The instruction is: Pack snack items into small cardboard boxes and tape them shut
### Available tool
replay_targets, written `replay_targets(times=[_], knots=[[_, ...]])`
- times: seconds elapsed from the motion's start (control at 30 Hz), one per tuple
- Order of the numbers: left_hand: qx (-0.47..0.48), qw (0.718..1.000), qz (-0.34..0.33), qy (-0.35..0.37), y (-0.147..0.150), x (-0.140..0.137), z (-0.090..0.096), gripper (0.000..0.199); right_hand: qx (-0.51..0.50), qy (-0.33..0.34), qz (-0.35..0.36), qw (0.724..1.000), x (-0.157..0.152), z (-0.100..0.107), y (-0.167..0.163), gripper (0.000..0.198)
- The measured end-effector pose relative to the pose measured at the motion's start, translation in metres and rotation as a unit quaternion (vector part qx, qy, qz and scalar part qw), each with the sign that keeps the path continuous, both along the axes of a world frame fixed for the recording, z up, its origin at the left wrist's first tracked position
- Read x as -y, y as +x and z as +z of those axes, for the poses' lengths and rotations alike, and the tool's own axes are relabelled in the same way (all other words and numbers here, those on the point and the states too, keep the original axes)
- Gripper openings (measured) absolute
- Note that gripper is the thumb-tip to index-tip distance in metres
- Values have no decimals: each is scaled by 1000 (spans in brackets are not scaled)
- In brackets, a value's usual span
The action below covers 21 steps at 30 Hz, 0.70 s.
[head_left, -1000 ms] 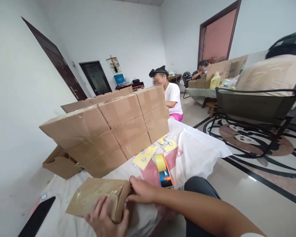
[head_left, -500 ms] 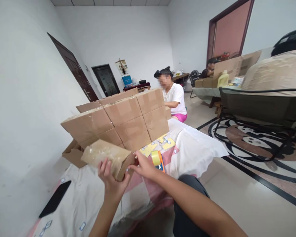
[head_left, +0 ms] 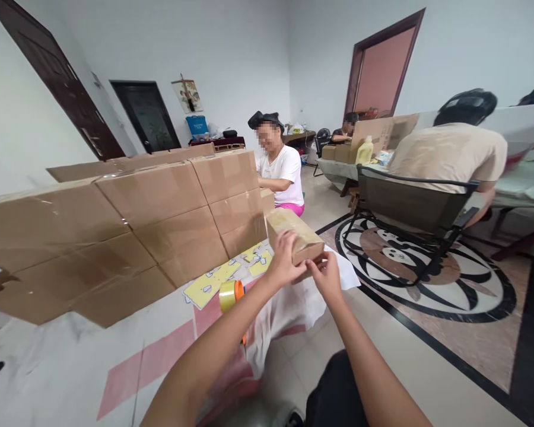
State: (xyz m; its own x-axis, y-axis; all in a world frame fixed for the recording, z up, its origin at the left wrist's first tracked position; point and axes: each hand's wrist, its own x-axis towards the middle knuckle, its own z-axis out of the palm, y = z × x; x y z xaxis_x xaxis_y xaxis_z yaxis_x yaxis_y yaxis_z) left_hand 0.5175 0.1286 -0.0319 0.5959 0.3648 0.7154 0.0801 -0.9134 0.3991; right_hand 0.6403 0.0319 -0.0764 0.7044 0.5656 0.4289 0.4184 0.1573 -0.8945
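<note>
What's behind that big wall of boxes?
Behind the stacked boxes, another strip of cardboard pokes up, and a person in white shows past the right end. Anything lower is covered.

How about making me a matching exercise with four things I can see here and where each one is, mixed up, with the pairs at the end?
Things
1. small carton
2. yellow tape roll
3. blue bin
4. panda floor pattern

Places
A. on the back table, near the wall hanging
B. in the grip of the left hand and right hand
C. under the dark chair
D. beside the left forearm

Pairs: 1-B, 2-D, 3-A, 4-C
</note>
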Motion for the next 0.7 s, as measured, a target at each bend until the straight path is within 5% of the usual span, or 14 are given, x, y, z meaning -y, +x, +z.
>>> replay_targets(times=[0.2,0.4,0.7], knots=[[-26,998,-29,-39,58,-24,-41,81,-58,-31,-69,995,-17,-35,34,44],[-33,998,-22,-47,77,-71,-45,75,-82,4,-129,988,-53,-34,17,63],[-44,995,54,-71,103,-145,-41,68,-24,-61,-91,994,-86,-67,23,48]])
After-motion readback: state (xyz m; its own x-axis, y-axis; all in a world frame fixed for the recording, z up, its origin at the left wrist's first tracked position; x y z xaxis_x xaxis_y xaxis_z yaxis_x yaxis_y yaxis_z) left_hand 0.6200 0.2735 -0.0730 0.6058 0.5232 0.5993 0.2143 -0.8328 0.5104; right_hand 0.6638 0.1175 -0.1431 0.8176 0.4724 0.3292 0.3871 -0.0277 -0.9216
